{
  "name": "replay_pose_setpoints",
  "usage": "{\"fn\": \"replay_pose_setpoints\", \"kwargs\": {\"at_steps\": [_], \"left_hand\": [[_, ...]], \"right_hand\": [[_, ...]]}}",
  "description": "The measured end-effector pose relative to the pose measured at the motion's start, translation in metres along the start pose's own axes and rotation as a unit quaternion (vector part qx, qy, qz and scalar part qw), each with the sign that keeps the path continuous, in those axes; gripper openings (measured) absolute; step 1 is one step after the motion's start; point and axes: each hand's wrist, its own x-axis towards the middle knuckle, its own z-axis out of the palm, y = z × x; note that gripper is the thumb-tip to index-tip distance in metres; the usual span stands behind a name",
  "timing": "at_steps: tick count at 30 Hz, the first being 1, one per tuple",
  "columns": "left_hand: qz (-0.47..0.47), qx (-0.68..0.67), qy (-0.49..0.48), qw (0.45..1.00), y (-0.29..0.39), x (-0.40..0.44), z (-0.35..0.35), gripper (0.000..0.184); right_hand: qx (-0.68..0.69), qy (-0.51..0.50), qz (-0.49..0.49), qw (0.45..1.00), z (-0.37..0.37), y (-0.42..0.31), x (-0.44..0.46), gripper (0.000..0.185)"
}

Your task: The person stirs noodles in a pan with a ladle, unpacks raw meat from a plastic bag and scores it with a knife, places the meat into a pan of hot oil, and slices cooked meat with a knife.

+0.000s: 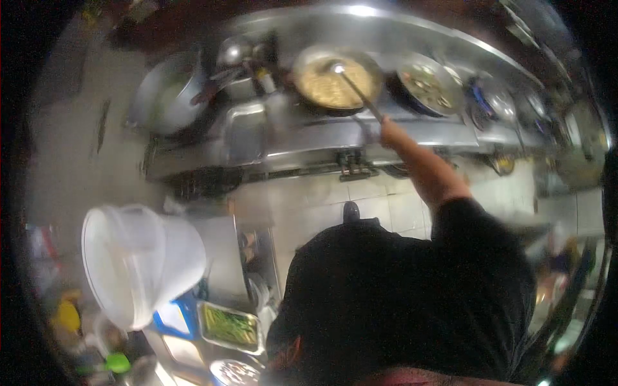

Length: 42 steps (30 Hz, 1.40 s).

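My right fingers (389,132) are closed around the handle of a long metal ladle (362,95), whose bowl sits in the pale yellow food (328,91) inside a wide pan (369,63) on the far side, on the stove (309,139). My left hand is out of sight, so I cannot tell how its fingers are. Just right of the pan stands a second pan (458,98) of mixed food; to the left lies a rectangular metal tray (246,134). A white bucket (174,254) stands near, on my left.
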Motion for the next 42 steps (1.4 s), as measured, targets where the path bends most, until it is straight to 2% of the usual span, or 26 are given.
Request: {"fn": "replay_pose_setpoints", "kwargs": {"at_steps": [2, 3, 4, 5, 6, 8, 10, 12, 13, 14, 16, 18, 19, 20, 21, 22, 23, 24, 25, 27, 29, 30, 34, 35, 38, 42], "left_hand": [[0.021, 0.052, 0.003, 0.998, 0.016, -0.003, 0.011, 0.049], [0.038, 0.095, 0.002, 0.995, 0.025, 0.001, 0.016, 0.049], [0.051, 0.155, -0.001, 0.987, 0.037, 0.009, 0.019, 0.049], [0.054, 0.208, -0.008, 0.977, 0.045, 0.023, 0.022, 0.049], [0.035, 0.229, 0.004, 0.973, 0.056, 0.035, 0.02, 0.05], [-0.014, 0.175, 0.089, 0.98, 0.082, 0.047, 0.012, 0.042], [-0.032, 0.051, 0.22, 0.974, 0.125, 0.068, 0.003, 0.028], [0.199, 0.296, 0.188, 0.915, 0.117, 0.117, 0.002, 0.039], [0.14, 0.29, 0.107, 0.941, 0.148, 0.126, -0.007, 0.037], [0.078, 0.291, 0.024, 0.953, 0.187, 0.114, -0.021, 0.036], [0.098, 0.151, 0.036, 0.983, 0.18, 0.135, 0.001, 0.039], [0.108, 0.054, 0.103, 0.987, 0.16, 0.14, 0.021, 0.045], [0.087, 0.073, 0.193, 0.975, 0.164, 0.132, 0.029, 0.049], [0.067, 0.096, 0.176, 0.977, 0.17, 0.112, 0.019, 0.054], [0.021, 0.06, 0.172, 0.983, 0.198, 0.096, 0.003, 0.052], [-0.024, 0.024, 0.17, 0.985, 0.232, 0.077, -0.016, 0.051], [0.064, 0.123, 0.132, 0.982, 0.194, 0.094, -0.008, 0.048], [0.161, 0.224, 0.108, 0.955, 0.153, 0.113, 0.003, 0.046], [0.256, 0.307, 0.1, 0.911, 0.117, 0.129, 0.01, 0.043], [0.28, 0.303, -0.014, 0.911, 0.14, 0.127, -0.03, 0.04], [0.224, 0.27, -0.024, 0.936, 0.137, 0.156, -0.053, 0.039], [0.156, 0.231, 0.018, 0.96, 0.132, 0.175, -0.056, 0.04], [-0.014, 0.091, 0.059, 0.994, 0.115, 0.232, -0.083, 0.047], [-0.03, 0.087, 0.042, 0.995, 0.13, 0.236, -0.094, 0.049], [-0.001, 0.203, -0.076, 0.976, 0.169, 0.238, -0.127, 0.054], [0.215, 0.263, -0.109, 0.934, 0.16, 0.265, -0.127, 0.051]], "right_hand": [[-0.049, 0.055, -0.168, 0.983, 0.015, 0.037, -0.007, 0.039], [-0.121, 0.065, -0.177, 0.975, -0.012, 0.05, -0.012, 0.037], [-0.047, 0.07, -0.177, 0.981, -0.052, 0.052, -0.013, 0.033], [-0.087, 0.075, -0.241, 0.964, -0.086, 0.074, -0.009, 0.032], [-0.071, 0.039, -0.149, 0.986, -0.141, 0.059, -0.032, 0.034], [-0.155, 0.016, -0.115, 0.981, -0.217, 0.067, -0.028, 0.039], [-0.13, 0.015, -0.228, 0.965, -0.298, 0.098, -0.04, 0.038], [-0.187, -0.04, -0.158, 0.969, -0.335, 0.047, -0.084, 0.036], [-0.207, -0.066, -0.113, 0.97, -0.348, 0.033, -0.088, 0.035], [-0.306, -0.044, -0.221, 0.925, -0.342, 0.056, -0.065, 0.032], [-0.338, -0.03, -0.218, 0.915, -0.303, 0.08, -0.033, 0.037], [-0.251, -0.03, -0.182, 0.95, -0.233, 0.093, 0.002, 0.044], [-0.186, -0.025, -0.179, 0.966, -0.204, 0.1, 0.0, 0.047], [-0.088, -0.02, -0.19, 0.978, -0.191, 0.102, -0.004, 0.055], [-0.019, 0.04, -0.262, 0.964, -0.177, 0.099, -0.013, 0.028], [0.095, -0.018, -0.148, 0.984, -0.173, 0.076, -0.024, 0.026], [0.151, 0.023, -0.142, 0.978, -0.146, 0.067, -0.016, 0.02], [0.196, 0.009, -0.074, 0.978, -0.124, 0.05, -0.008, 0.03], [0.246, -0.01, -0.083, 0.966, -0.088, 0.048, 0.011, 0.03], [0.291, -0.071, -0.033, 0.954, -0.091, 0.008, -0.022, 0.027], [0.304, -0.092, -0.044, 0.947, -0.11, 0.014, -0.038, 0.027], [0.307, -0.107, -0.048, 0.945, -0.116, 0.017, -0.049, 0.028], [0.27, 0.024, -0.016, 0.962, -0.074, 0.018, -0.072, 0.024], [0.322, -0.012, 0.016, 0.947, -0.078, -0.002, -0.089, 0.025], [0.328, -0.085, -0.006, 0.941, -0.105, -0.023, -0.119, 0.022], [0.205, 0.057, -0.055, 0.976, -0.079, -0.008, -0.1, 0.03]]}}
